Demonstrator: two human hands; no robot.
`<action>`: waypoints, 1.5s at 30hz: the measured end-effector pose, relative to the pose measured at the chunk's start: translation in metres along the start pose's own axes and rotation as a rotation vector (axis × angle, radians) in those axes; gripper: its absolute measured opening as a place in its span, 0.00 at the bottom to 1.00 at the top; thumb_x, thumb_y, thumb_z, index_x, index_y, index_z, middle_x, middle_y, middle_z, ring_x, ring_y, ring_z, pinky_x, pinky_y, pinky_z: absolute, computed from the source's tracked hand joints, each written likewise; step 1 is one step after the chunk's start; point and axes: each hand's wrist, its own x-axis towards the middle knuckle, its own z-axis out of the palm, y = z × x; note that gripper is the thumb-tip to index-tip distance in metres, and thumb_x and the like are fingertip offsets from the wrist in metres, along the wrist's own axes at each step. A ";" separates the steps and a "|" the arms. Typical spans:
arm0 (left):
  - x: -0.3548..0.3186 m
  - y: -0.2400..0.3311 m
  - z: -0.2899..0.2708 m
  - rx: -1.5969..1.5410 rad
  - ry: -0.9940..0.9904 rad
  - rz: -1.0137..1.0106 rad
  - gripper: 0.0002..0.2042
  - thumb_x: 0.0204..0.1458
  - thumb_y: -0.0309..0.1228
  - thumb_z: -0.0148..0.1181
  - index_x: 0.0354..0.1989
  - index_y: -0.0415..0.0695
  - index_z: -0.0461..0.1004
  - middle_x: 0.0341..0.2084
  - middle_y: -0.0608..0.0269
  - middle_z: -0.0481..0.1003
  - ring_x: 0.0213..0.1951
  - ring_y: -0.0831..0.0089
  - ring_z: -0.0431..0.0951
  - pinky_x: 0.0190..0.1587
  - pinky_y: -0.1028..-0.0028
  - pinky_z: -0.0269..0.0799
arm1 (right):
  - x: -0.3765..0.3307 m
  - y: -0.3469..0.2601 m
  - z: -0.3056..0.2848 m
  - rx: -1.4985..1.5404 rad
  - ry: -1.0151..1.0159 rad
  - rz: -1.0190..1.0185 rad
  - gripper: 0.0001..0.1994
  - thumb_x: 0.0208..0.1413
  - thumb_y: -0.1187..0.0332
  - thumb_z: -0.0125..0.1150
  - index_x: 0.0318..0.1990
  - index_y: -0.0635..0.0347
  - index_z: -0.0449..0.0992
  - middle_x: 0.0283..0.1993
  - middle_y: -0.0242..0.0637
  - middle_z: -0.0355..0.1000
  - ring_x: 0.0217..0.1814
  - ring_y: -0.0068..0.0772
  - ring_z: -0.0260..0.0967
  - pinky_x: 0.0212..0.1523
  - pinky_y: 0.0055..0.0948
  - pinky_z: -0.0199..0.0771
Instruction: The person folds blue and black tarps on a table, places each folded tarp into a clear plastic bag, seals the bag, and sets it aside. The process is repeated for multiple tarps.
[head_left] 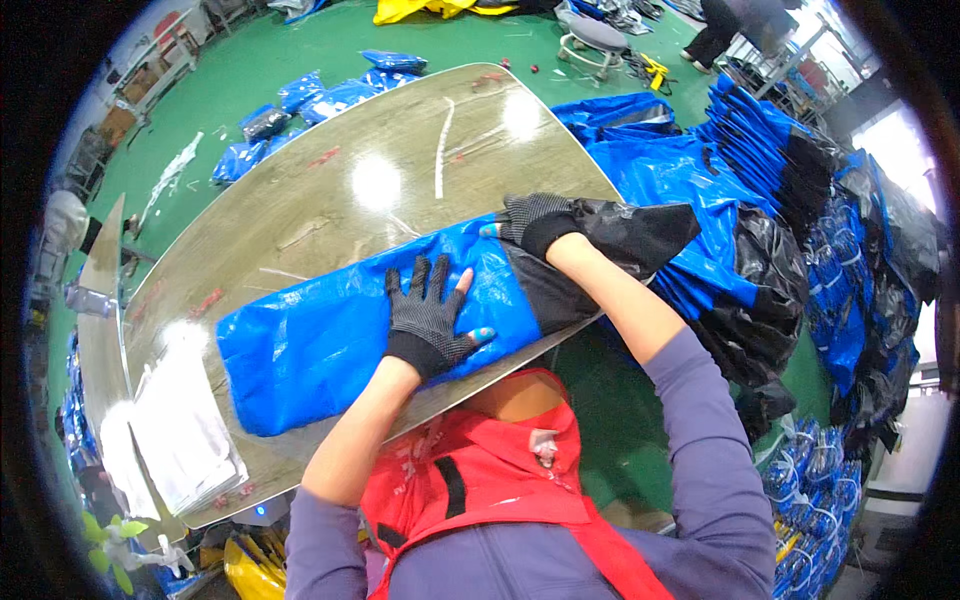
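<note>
A folded blue and black plastic sheet (310,350) lies slantwise across the near side of the table, its black part (650,240) reaching past the right edge. My left hand (425,312), in a dark knitted glove with some fingertips bare, rests on the blue part with its fingers spread. At the far edge, where blue meets black, my right hand (538,220) has its gloved fingers curled on the sheet. Its thumb points left, over the blue; what lies under the palm is hidden.
The wood-patterned table (300,200) carries white papers (185,430) at its left end. Blue packets (330,98) lie on the green floor beyond it. Blue and black sheets (680,190) pile up at the right, beside tied bundles (815,480). A round stool (595,38) stands farther off.
</note>
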 end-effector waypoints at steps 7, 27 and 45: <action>0.010 0.015 0.011 0.126 -0.107 -0.001 0.47 0.43 0.65 0.52 0.66 0.42 0.56 0.66 0.37 0.50 0.69 0.41 0.44 0.65 0.38 0.25 | -0.035 0.118 0.031 0.035 0.341 0.073 0.33 0.57 0.37 0.41 0.62 0.48 0.66 0.65 0.45 0.60 0.69 0.47 0.53 0.67 0.48 0.48; 0.089 0.035 0.099 -0.285 0.097 0.142 0.37 0.49 0.57 0.53 0.62 0.44 0.62 0.61 0.48 0.61 0.63 0.55 0.57 0.65 0.55 0.41 | -0.107 -0.043 0.020 0.145 0.975 -0.512 0.24 0.45 0.62 0.59 0.52 0.62 0.72 0.43 0.53 0.72 0.44 0.58 0.70 0.46 0.49 0.69; -0.039 -0.058 0.003 0.150 0.037 0.134 0.29 0.54 0.53 0.47 0.64 0.59 0.62 0.63 0.49 0.59 0.68 0.42 0.47 0.65 0.38 0.28 | -0.084 -0.024 0.039 0.157 0.639 -0.267 0.33 0.52 0.47 0.56 0.62 0.54 0.65 0.63 0.55 0.60 0.64 0.59 0.59 0.59 0.43 0.66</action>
